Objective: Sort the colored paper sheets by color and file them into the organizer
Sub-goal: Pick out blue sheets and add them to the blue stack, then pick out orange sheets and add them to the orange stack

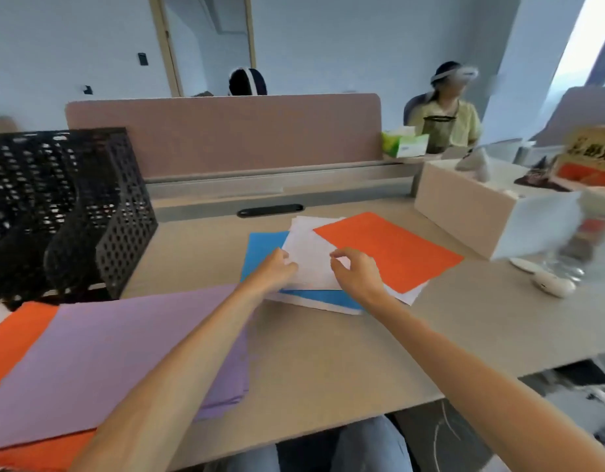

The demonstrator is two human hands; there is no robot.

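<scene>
A mixed pile of sheets lies mid-table: an orange sheet (393, 248) on top at the right, a white sheet (308, 253) under it, and a blue sheet (260, 248) lower down. My left hand (274, 270) pinches the left edge of the white sheet. Over the same sheet my right hand (355, 272) hovers with curled fingers, thumb and forefinger close together. A purple stack (100, 356) lies on orange sheets (15, 335) at the near left. The black mesh organizer (66, 206) stands at the far left.
A white box (491, 212) with clutter on it sits at the far right, beside a glass (573, 253) and a white mouse (553, 284). A pink divider (226, 131) runs along the back edge. Two people sit beyond it.
</scene>
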